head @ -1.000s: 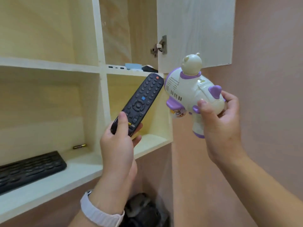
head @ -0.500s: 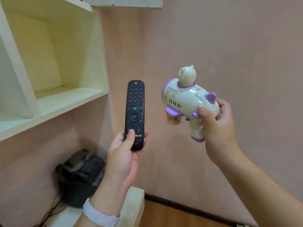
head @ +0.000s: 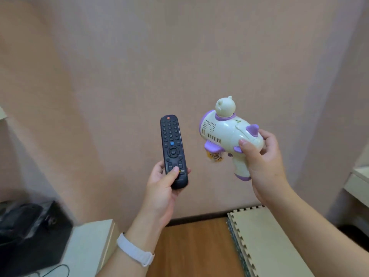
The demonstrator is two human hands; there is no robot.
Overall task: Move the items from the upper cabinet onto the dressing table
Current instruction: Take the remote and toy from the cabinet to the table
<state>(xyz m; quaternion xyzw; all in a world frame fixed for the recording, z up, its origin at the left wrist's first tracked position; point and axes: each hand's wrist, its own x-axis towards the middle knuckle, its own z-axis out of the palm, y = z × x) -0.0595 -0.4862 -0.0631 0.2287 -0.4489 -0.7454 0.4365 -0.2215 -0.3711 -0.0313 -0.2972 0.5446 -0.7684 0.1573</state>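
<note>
My left hand [head: 161, 188] grips the lower end of a black remote control [head: 172, 148], thumb on its buttons, the remote pointing up in front of the pink wall. My right hand [head: 261, 162] holds a cream and purple toy gun [head: 225, 132] with a bear head on top, fingers wrapped round its rear and grip. Both items hang in the air at chest height, side by side and apart. The upper cabinet is out of view.
A black bag [head: 30, 234] sits on a pale surface [head: 87, 246] at the lower left. Beige foam mats [head: 265, 242] lie on the wooden floor [head: 197, 248] at lower right. A pale furniture edge [head: 357, 182] shows at the right.
The view has swung right and down, away from the cabinet shelves. Both hands carried the remote and toy gun along; the floor, mats and right furniture edge have come into view.
</note>
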